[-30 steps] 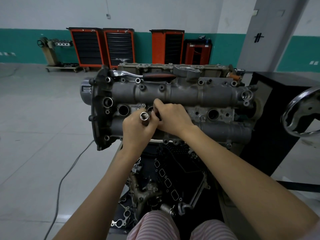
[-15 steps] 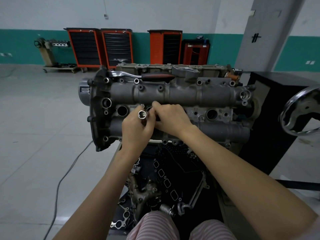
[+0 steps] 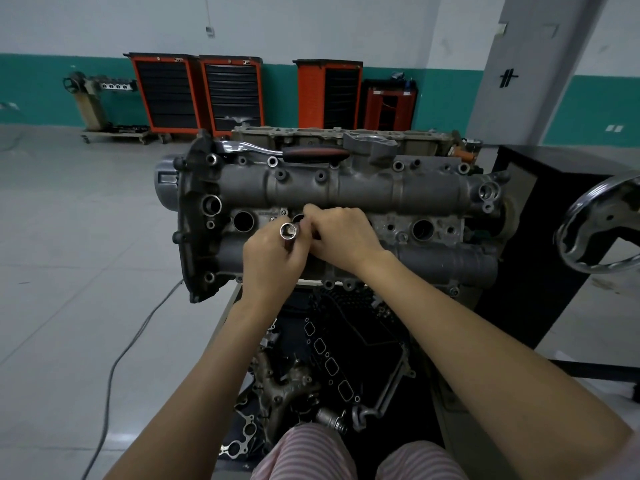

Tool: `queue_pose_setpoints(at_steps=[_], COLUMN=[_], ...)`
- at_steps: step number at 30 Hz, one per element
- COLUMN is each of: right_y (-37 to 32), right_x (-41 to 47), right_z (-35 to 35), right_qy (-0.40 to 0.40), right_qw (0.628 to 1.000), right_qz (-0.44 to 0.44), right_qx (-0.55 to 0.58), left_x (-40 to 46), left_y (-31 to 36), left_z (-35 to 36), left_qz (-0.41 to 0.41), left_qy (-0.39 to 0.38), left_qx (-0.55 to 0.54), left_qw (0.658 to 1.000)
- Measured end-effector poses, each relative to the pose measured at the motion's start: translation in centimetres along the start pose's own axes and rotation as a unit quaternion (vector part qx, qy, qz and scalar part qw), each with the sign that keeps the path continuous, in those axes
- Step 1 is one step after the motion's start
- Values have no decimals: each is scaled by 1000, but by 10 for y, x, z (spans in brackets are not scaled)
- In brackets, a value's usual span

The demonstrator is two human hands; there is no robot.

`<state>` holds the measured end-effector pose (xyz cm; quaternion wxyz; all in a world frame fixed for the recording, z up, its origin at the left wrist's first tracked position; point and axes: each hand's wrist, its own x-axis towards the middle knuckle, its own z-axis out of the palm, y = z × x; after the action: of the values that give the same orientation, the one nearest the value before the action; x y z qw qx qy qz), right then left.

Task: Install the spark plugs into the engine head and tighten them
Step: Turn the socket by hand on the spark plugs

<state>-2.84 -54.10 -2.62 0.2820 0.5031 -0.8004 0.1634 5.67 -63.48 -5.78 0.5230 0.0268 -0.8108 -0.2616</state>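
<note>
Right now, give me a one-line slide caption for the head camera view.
Left hand grips a socket while the right hand works at a spark plug well on the engine head.

Both forearms bare, no sleeves or gloves; lower down, pink-and-white striped fabric trousers (image 3: 311, 452) over both knees; that's about it
</note>
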Motion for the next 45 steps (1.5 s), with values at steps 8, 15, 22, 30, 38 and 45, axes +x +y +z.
queue_pose_setpoints(at_steps=[8,15,22,30,38,45], right_y=[1,-4,1,1,-1,1], right_x=[1,-2,1,-1,-2,0], right_z=[3,-1,5,4,1,4], right_qy=[17,101,12,68,78,16], right_qw=[999,994,1000,997,996,998], right_qz=[-33,-31,-19,-36,-37,-52], right_qx=[-7,12,-9,-14,9,10], left_x=[0,3,-2,1,0,-3], left_y=[3,1,2,4,2,4], left_z=[0,2,-1,0,0,0], left_qz=[-23,-39,6,-31,-5,-6], left_qy=[5,21,10,16,23,13], left_qx=[-18,-23,-23,-22,-6,-17], left_qw=[1000,999,1000,999,1000,1000])
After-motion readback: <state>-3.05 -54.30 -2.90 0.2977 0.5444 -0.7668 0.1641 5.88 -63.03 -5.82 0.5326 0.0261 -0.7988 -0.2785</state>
